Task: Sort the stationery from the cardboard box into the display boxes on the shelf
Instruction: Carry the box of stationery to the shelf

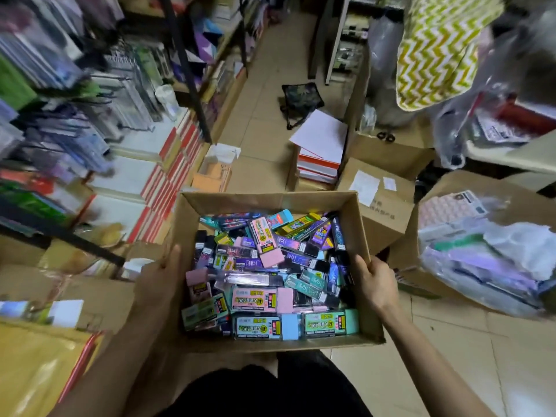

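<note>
An open cardboard box (358, 224) fills the lower middle of the head view, held up in front of me. It is packed with several small flat stationery packs (264, 275) in pink, purple, teal and black. My left hand (162, 275) grips the box's left wall, thumb over the rim. My right hand (376, 281) grips the right wall near its front corner, fingers curled over the edge. The shelf (99, 115) with stacked stationery runs along the left, blurred.
A tiled aisle runs ahead with a small folding stool (301, 100). Sealed cartons (376, 200) and a stack of paper (319, 155) stand at the right. A box of plastic-wrapped goods (481, 251) sits at the far right. Yellow envelopes (33, 368) lie lower left.
</note>
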Available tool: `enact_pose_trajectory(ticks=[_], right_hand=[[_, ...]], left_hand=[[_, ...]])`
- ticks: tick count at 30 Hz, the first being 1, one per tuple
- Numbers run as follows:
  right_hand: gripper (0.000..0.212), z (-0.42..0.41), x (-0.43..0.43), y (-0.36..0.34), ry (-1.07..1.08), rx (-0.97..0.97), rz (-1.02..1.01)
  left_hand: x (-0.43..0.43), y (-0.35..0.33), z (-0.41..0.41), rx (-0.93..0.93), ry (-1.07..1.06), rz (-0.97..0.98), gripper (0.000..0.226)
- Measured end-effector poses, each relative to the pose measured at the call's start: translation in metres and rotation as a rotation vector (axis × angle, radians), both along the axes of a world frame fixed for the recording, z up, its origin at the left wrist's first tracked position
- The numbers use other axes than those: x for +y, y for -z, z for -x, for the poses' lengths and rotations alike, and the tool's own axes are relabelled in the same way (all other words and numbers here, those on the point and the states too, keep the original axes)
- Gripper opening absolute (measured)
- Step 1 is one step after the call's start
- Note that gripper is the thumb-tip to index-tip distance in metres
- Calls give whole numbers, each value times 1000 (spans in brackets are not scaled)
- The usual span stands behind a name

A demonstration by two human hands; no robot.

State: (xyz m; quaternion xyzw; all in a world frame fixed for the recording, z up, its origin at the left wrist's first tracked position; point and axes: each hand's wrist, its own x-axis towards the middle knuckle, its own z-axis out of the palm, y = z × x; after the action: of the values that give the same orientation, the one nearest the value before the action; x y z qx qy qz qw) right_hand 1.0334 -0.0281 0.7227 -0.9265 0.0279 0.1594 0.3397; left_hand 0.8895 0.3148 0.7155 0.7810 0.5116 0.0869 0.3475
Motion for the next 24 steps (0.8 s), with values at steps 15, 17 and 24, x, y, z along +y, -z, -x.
enact_pose_trajectory(ticks=[15, 17, 24], right_hand=[[36, -319, 160, 3, -119, -25, 51], [37, -349, 183, 3, -86, -10, 43], [38, -459, 257, -13, -61, -9, 38]], left_hand=[[125, -13, -268, -65, -136, 90, 57], [154, -12, -305, -45, -111, 81, 62], [242, -22, -429, -74, -51, 48, 53]])
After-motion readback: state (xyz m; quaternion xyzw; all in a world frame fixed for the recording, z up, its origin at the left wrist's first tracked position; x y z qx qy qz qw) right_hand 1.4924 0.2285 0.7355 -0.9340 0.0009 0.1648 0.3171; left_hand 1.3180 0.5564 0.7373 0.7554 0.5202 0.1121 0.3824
